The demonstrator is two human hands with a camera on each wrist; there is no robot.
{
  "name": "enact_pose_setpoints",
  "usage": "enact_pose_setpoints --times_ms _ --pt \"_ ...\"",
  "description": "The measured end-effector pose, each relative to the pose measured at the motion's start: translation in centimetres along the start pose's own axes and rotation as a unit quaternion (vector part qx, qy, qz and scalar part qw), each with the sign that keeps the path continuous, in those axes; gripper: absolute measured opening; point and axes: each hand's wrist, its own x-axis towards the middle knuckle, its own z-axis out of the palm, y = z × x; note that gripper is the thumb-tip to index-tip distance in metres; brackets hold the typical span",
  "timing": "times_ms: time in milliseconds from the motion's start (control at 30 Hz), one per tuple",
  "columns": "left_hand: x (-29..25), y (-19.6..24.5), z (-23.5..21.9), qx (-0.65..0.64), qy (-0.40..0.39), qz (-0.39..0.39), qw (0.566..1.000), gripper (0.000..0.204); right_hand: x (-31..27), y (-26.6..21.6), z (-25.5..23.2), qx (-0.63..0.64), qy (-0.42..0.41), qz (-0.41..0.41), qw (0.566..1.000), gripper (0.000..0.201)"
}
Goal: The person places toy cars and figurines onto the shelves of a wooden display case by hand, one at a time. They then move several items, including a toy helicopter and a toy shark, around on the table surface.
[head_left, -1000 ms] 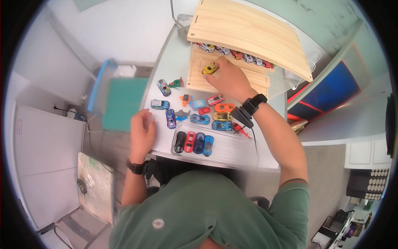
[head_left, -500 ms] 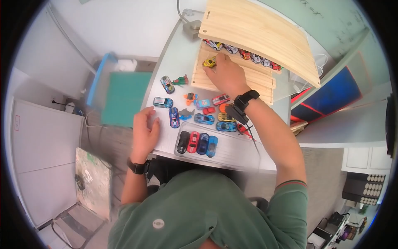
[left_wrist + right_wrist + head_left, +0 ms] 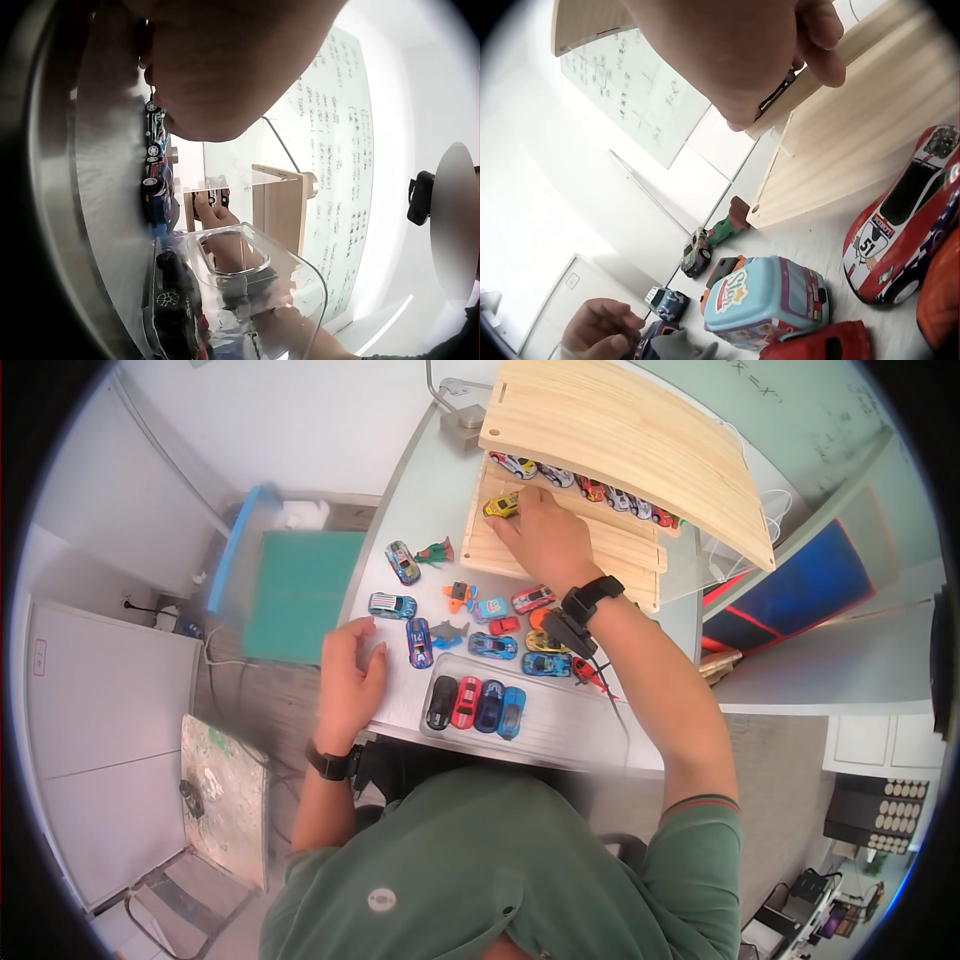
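Note:
My right hand (image 3: 545, 540) reaches onto the lower step of a wooden rack (image 3: 490, 545), with thumb and fingertips pinching the right end of a yellow toy car (image 3: 500, 506). In the right wrist view the palm hides most of that car. On the upper step, under a wooden top board (image 3: 620, 440), stands a row of toy cars (image 3: 590, 489). My left hand (image 3: 350, 675) rests at the table's left front edge, fingers loosely bent and holding nothing. A dark blue toy car (image 3: 419, 644) is nearest to it.
In front of the rack lie several toy cars, a grey toy shark (image 3: 450, 632), a green figure (image 3: 434, 552) and a light blue toy bus (image 3: 761, 300). A clear plastic box (image 3: 545, 735) near the front edge holds a row of cars. A metal stand (image 3: 462, 425) is at the back left.
The yellow car has shifted a little left along the lower step with my right hand. My left hand stays at the table edge. The head view has moved slightly.

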Motion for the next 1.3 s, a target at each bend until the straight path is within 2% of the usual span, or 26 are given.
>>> enact_pose_setpoints --times_ms 500,1133,1233,1300 --pt "0.0 0.0 -0.1 0.01 0.002 0.006 1.0 0.037 -0.4 1.0 -0.3 0.004 -0.025 0.005 1.0 0.051" --pt "0.1 0.2 -0.1 0.011 0.003 0.007 1.0 0.034 -0.1 0.8 -0.5 0.012 -0.015 0.013 1.0 0.055" --pt "0.1 0.2 -0.1 0.007 0.005 0.003 1.0 0.034 -1.0 1.2 -0.9 0.014 -0.034 0.018 0.999 0.05" --pt "0.1 0.2 -0.1 0.004 0.007 0.001 1.0 0.034 -1.9 2.6 -0.4 0.023 0.032 -0.041 0.998 0.04"
